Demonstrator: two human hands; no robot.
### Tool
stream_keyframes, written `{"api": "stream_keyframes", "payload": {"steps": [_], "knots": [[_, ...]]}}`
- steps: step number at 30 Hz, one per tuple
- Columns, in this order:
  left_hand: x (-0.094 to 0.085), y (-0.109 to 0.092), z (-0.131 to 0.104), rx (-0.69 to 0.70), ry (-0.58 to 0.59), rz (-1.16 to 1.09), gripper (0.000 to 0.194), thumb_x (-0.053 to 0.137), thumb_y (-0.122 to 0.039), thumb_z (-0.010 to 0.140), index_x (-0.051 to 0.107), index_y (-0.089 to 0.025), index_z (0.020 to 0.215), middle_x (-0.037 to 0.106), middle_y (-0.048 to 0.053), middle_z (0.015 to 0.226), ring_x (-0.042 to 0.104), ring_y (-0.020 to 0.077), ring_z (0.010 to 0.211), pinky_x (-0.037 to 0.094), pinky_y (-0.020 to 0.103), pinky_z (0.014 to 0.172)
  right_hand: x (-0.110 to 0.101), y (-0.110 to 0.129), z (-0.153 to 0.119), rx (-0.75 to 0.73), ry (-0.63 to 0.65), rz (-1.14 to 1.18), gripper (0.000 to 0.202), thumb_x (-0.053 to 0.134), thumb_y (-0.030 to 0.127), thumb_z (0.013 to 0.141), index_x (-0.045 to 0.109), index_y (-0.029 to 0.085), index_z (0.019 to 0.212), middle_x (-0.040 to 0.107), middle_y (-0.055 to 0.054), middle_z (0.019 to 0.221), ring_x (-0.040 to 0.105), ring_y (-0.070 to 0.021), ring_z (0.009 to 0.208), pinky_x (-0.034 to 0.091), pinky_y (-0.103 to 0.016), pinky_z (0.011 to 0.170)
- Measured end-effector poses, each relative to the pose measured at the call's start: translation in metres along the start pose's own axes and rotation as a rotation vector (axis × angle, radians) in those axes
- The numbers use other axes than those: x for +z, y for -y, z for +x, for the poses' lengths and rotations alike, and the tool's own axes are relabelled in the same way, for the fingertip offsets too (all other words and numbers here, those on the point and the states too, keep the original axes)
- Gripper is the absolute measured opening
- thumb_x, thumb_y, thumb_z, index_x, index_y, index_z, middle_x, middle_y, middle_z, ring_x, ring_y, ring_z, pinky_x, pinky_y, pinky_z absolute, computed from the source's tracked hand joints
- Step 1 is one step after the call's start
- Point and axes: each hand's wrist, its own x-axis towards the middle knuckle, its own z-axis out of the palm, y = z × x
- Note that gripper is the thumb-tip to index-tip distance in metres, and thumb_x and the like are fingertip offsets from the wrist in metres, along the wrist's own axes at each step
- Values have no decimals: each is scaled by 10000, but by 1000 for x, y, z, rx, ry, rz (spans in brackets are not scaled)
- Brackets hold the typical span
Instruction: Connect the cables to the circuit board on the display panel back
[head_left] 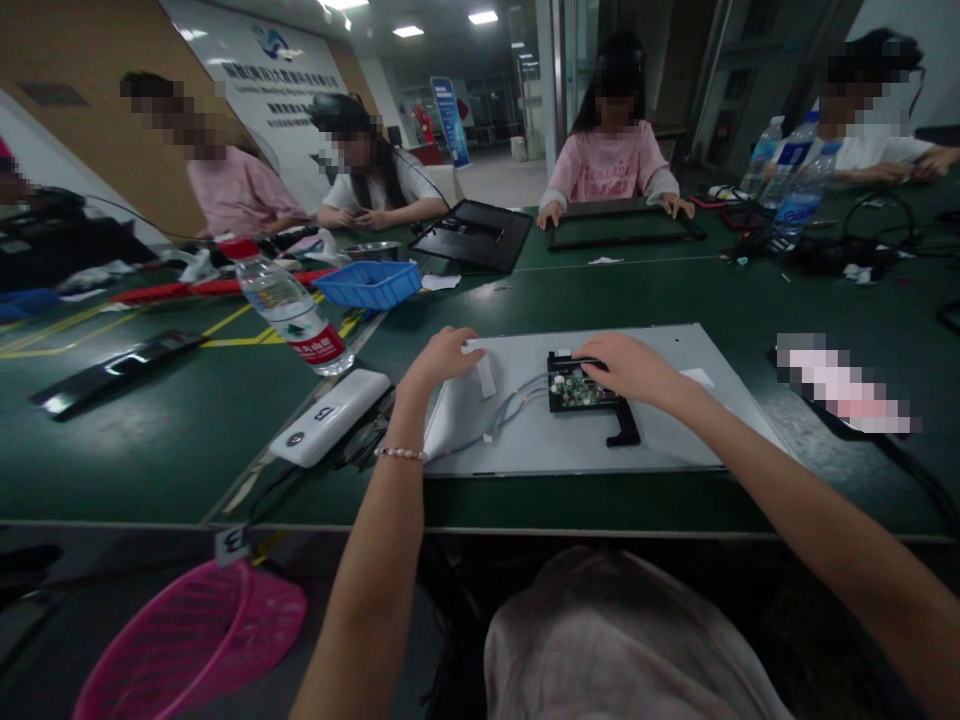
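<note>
A flat grey-white panel (pixel 525 450) lies on the table in front of me. On it sits a black plastic bracket (pixel 624 428) holding a green circuit board (pixel 581 388). Grey cables (pixel 510 408) run from the board towards the panel's lower left. My right hand (pixel 634 368) is closed at the bracket's upper edge, its fingertips over the top of the board. At the panel's upper left corner, my left hand (pixel 444 358) has its thumb and fingers apart, beside a small white strip (pixel 486 376); whether it touches the panel is unclear.
Left of the panel are a white power bank (pixel 330 418), a water bottle (pixel 296 315) and a blue tray (pixel 371 285). A phone (pixel 844 385) lies at right. Across the table, a person handles a black frame (pixel 626 240). A pink basket (pixel 195 640) is below the table edge.
</note>
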Motion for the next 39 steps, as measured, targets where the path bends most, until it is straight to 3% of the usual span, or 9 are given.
{"api": "stream_keyframes", "payload": {"steps": [5, 9, 13, 17, 19, 22, 26, 31, 39], "knots": [[-3, -8, 1, 24, 177, -72, 299, 534, -366, 763, 697, -172, 922, 687, 47, 847, 615, 179, 764, 449, 257, 713, -1, 0, -1, 13, -19, 17, 278, 463, 220, 914, 656, 178, 1109, 670, -80, 1128, 594, -233, 1030, 470, -369, 876], [-8, -18, 1, 46, 162, -223, 262, 563, -376, 740, 703, -164, 807, 684, 31, 753, 600, 156, 705, 447, 244, 677, 3, -2, 0, 23, -2, 10, 260, 474, 218, 906, 669, 179, 1074, 674, -83, 1113, 595, -236, 1021, 466, -365, 867], [-21, -30, -5, 73, 138, -524, 345, 595, -453, 756, 695, -145, 876, 670, 34, 768, 574, 125, 676, 445, 228, 635, 5, 2, 1, 19, -5, 30, 267, 460, 221, 911, 668, 178, 1073, 672, -80, 1116, 593, -231, 1027, 456, -348, 880], [-29, -41, -12, 88, 156, -646, 358, 608, -485, 764, 681, -153, 877, 658, 34, 781, 556, 109, 655, 428, 214, 585, 7, 16, 1, -12, -24, 55, 283, 448, 221, 920, 647, 183, 1117, 663, -81, 1133, 582, -231, 1056, 448, -348, 903], [-28, -45, -12, 102, 214, -656, 332, 618, -464, 761, 677, -158, 875, 658, 32, 773, 560, 108, 645, 431, 213, 573, 8, 26, 0, -36, -40, 66, 300, 441, 218, 925, 623, 187, 1161, 649, -85, 1160, 572, -231, 1077, 449, -352, 910], [-21, -46, -11, 129, 397, -625, 271, 636, -393, 738, 682, -169, 882, 660, 21, 725, 590, 116, 632, 457, 219, 576, 11, 38, -2, -85, -72, 85, 338, 429, 197, 924, 574, 174, 1229, 612, -101, 1221, 552, -230, 1111, 454, -362, 917], [-8, -46, -9, 34, 621, -611, 215, 652, -326, 668, 675, -187, 831, 679, 14, 697, 647, 150, 626, 515, 254, 600, 16, 48, -4, -176, -63, 66, 364, 428, 159, 910, 550, 163, 1253, 579, -119, 1264, 528, -239, 1145, 443, -390, 950], [-2, -50, -10, -146, 593, -726, 177, 678, -280, 608, 594, -179, 727, 675, 13, 670, 664, 167, 592, 542, 279, 581, 21, 50, -4, -209, -38, 30, 360, 442, 148, 902, 561, 150, 1241, 580, -128, 1263, 520, -252, 1154, 431, -408, 969], [-1, -54, -9, -230, 600, -755, 251, 712, -284, 606, 543, -170, 751, 673, 25, 629, 660, 161, 569, 517, 244, 527, 31, 55, -4, -281, -49, 72, 301, 433, 171, 928, 597, 143, 1179, 604, -121, 1223, 528, -235, 1144, 439, -392, 956]]}}
